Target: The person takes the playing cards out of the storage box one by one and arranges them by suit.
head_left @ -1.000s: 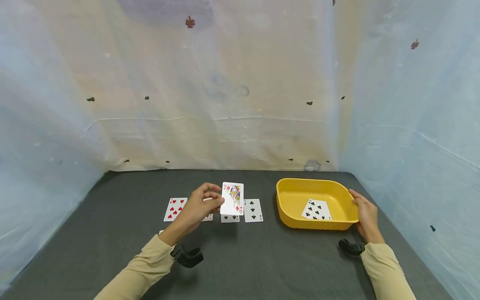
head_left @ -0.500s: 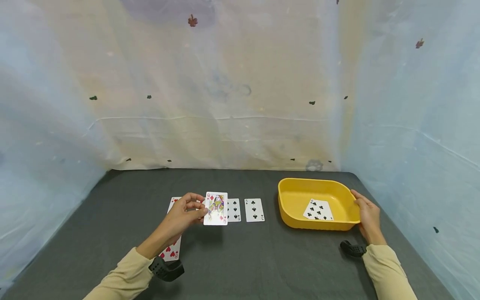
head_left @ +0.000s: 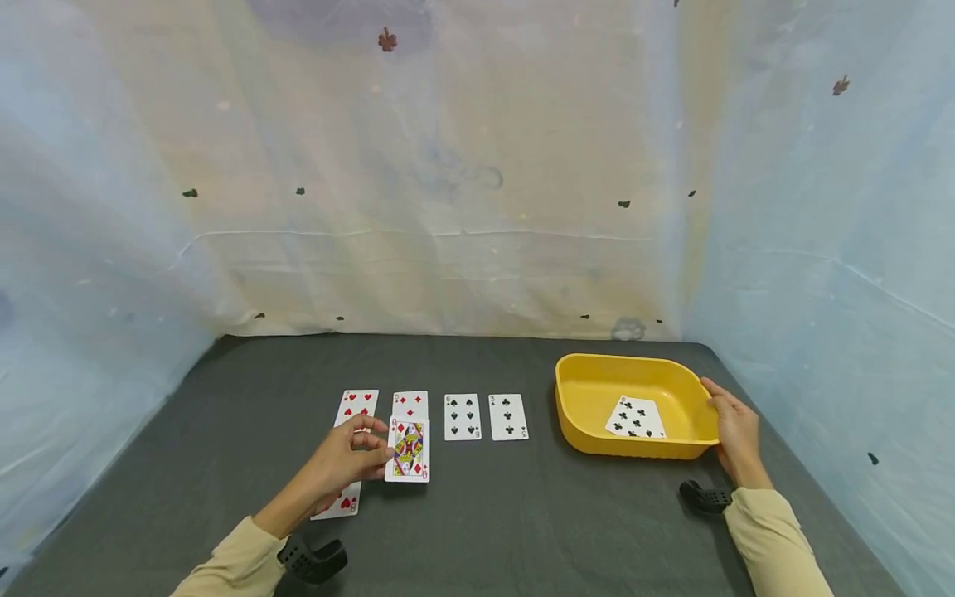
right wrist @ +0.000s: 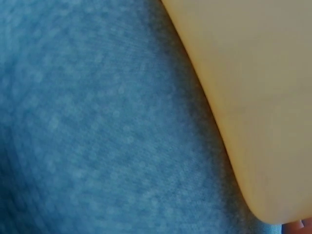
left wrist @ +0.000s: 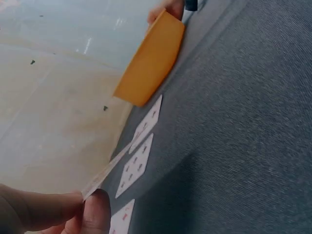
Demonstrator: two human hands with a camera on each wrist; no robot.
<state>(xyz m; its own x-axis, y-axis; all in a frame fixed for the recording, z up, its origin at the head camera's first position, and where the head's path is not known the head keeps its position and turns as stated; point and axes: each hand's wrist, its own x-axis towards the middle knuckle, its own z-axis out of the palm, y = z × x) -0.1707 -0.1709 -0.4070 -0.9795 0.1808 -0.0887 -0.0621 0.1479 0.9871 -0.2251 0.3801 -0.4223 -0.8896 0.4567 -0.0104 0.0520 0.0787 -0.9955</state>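
My left hand (head_left: 345, 462) pinches a queen of diamonds (head_left: 408, 450) at its left edge, face up. In the head view the card overlaps the lower part of another diamonds card (head_left: 410, 403). Seen from the left wrist, the pinched card (left wrist: 105, 171) is nearly edge-on between thumb and fingers, above the table. A hearts card (head_left: 356, 403) and a second hearts card (head_left: 345, 504) lie partly hidden behind my left hand. At the right, my right hand (head_left: 737, 433) grips the right rim of a yellow tray (head_left: 589, 444), whose wall (right wrist: 263, 112) fills the right wrist view's right side.
Right of the diamonds card, a spades card (head_left: 462, 416) and a clubs card (head_left: 508, 416) lie face up in the row. Inside the tray is another clubs card (head_left: 636, 417). The dark cloth-covered table (head_left: 522, 531) ends at a hanging cloth backdrop (head_left: 448, 274).
My left hand has carried the queen left and down, from over the spades card to the diamonds card, uncovering the spades card. My right hand has kept its grip on the tray.
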